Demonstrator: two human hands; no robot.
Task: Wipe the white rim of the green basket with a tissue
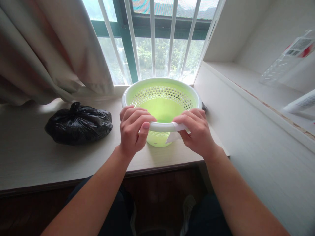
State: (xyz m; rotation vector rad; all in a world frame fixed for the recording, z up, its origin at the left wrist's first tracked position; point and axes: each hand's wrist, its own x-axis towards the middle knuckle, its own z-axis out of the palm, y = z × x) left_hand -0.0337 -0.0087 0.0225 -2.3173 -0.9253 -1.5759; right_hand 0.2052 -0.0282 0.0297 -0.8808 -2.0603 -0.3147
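A light green plastic laundry basket (160,141) with a white rim and rows of holes stands upright on the pale window ledge. My left hand (135,129) is closed over the near left part of its rim, thumb outside and fingers on top. On the near right of the rim, my right hand (195,129) presses a thin white tissue (173,137) around the edge. Part of the tissue hangs down outside the basket, and the rest is hidden under my fingers. The green inner bottom shows between my hands.
A knotted black plastic bag (78,124) lies on the ledge (81,160) to the left, below a curtain (49,49). Behind the basket is a barred window (159,49). On the right, a shelf (246,78) holds a clear plastic bottle (285,62) and a white tube (301,101).
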